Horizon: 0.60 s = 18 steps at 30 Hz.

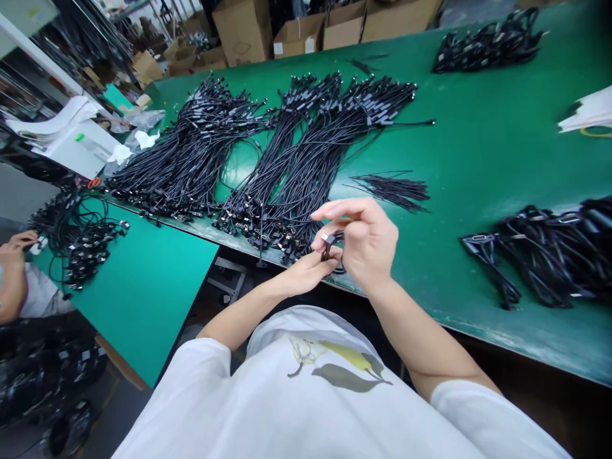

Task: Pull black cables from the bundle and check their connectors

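Head view: a person in a white shirt with a leaf print (335, 376) stands at the near edge of a long dark green work table (482, 159).
Right hand (368, 242): fingers curled, thumb and forefinger pinching a thin black cable with a silver metal plug (329, 239) at the plug end.
Left hand (306, 273): just below and left of the right hand, fingertips closed on the lower part of the same cable; the grip is partly hidden by the right hand.
Cable position: held in the air between both hands, over the near table edge, looped under the right palm.
Near the hands: a large heap of long black cables (306, 153) lies just beyond, fanned toward the far side; a second heap of black cables (191, 153) lies to its left.
Right of the hands: a small bunch of thin black ties (396, 189) lies near; a pile of coiled black cables (549, 255) sits well apart, at the right.
Far right: another dark cable pile (488, 44) and white paper (590, 108) at the edge.
Far side: brown cardboard boxes (243, 29) stand behind the table.
Left: a lighter green table (143, 287) carries loose black cables; a co-worker's hand (16, 245) rests at its left end.
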Tool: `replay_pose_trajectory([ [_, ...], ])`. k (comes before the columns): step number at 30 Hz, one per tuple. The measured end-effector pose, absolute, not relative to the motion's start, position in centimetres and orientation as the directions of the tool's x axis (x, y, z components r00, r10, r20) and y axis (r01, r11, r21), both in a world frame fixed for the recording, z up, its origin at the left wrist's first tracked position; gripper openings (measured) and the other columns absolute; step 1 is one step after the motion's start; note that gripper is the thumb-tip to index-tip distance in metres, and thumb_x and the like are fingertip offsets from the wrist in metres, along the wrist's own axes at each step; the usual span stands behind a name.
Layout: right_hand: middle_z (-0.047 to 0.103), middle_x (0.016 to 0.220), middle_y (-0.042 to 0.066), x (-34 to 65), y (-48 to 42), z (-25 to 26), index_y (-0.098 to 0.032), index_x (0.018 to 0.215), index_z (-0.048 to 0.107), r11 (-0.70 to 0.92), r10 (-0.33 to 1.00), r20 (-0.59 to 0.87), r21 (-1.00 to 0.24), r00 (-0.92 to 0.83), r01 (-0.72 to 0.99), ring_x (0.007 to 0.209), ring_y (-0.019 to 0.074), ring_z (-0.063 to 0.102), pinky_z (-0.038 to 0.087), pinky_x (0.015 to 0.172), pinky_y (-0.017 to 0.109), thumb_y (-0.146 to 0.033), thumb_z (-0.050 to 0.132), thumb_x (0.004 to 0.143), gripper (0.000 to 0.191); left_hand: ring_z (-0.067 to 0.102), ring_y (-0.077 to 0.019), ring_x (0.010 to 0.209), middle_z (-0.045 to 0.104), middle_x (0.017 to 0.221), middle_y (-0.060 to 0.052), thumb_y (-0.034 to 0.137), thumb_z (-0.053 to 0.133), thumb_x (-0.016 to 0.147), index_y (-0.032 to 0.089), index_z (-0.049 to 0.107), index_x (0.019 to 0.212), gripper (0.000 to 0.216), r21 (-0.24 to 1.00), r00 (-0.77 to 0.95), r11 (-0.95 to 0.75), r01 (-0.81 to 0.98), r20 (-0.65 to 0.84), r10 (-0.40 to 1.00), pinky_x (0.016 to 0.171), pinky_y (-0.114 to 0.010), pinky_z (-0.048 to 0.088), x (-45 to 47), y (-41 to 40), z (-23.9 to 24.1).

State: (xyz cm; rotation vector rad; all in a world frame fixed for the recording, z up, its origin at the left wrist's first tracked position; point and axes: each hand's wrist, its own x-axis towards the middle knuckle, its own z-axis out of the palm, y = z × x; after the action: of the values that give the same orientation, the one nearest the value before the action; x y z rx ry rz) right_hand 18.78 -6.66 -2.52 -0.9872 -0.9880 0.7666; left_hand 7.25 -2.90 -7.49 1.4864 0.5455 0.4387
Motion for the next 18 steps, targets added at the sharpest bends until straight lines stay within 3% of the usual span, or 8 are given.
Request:
replay_pose_trajectory([
  [3,0.067,0.090,0.002,18.6,-6.9,-2.5,-0.026,0.087,0.062,0.382,0.877,0.370,-0.924,0.307,0.023,0.059,0.0138,0.061,0.051,0.053,0.029,-0.065,0.074,0.069,0.045,0.056,-0.0243,0.106,0.064,0.093,-0.007,0.043,0.061,0.086,0.017,0.065,0.091,0.027,0.994,0.829,0.105,0.043,-0.094,0.551,0.099,-0.040,0.041,7.5,-3.5,-7.7],
  [5,0.065,0.077,-0.001,18.9,-6.5,-2.5,-0.024,0.084,0.062,0.341,0.889,0.336,-0.939,0.312,0.040,0.053,0.0108,0.056,0.047,0.048,0.026,-0.055,0.075,0.073,0.035,0.060,-0.0227,0.095,0.065,0.084,-0.006,0.046,0.064,0.084,0.016,0.063,0.085,0.031,0.969,0.872,0.244,0.028,-0.143,0.468,0.096,-0.041,0.045,7.6,-3.9,-8.1],
  [8,0.051,0.058,-0.007,19.9,-5.3,-2.8,-0.023,0.087,0.056,0.261,0.923,0.179,-0.942,0.341,-0.210,0.038,0.0048,0.036,0.028,0.035,0.019,-0.049,0.069,0.082,0.029,0.060,-0.0156,0.073,0.060,0.074,-0.001,0.053,0.069,0.080,0.016,0.057,0.087,0.039,0.873,0.912,0.486,-0.043,-0.164,0.375,0.085,-0.039,0.051,7.8,-4.4,-8.6],
  [10,0.043,0.054,-0.009,20.5,-4.5,-3.2,-0.022,0.089,0.053,0.208,0.940,0.075,-0.898,0.334,-0.387,0.035,0.0028,0.026,0.018,0.032,0.017,-0.048,0.068,0.083,0.030,0.060,-0.0138,0.070,0.059,0.074,0.000,0.057,0.069,0.078,0.016,0.056,0.092,0.046,0.824,0.913,0.561,-0.082,-0.163,0.374,0.081,-0.036,0.052,7.9,-4.3,-8.6],
  [14,0.041,0.054,-0.010,21.4,-3.8,-3.7,-0.019,0.088,0.055,0.174,0.944,0.007,-0.860,0.331,-0.479,0.036,0.0013,0.024,0.017,0.032,0.014,-0.043,0.071,0.082,0.030,0.060,-0.0133,0.068,0.057,0.072,-0.001,0.058,0.071,0.076,0.013,0.057,0.089,0.049,0.762,0.895,0.642,-0.086,-0.223,0.386,0.070,-0.029,0.051,8.2,-4.0,-7.6],
  [18,0.038,0.053,-0.011,22.2,-3.5,-4.1,-0.018,0.086,0.055,0.043,0.966,-0.120,-0.797,0.228,-0.603,0.036,0.0000,0.021,0.014,0.030,0.012,-0.041,0.076,0.078,0.033,0.038,-0.0047,0.047,0.036,0.055,0.008,0.044,0.075,0.077,0.014,0.054,0.077,0.037,0.622,0.900,0.778,-0.091,-0.282,0.331,0.049,-0.018,0.036,8.7,-4.1,-6.6],
])
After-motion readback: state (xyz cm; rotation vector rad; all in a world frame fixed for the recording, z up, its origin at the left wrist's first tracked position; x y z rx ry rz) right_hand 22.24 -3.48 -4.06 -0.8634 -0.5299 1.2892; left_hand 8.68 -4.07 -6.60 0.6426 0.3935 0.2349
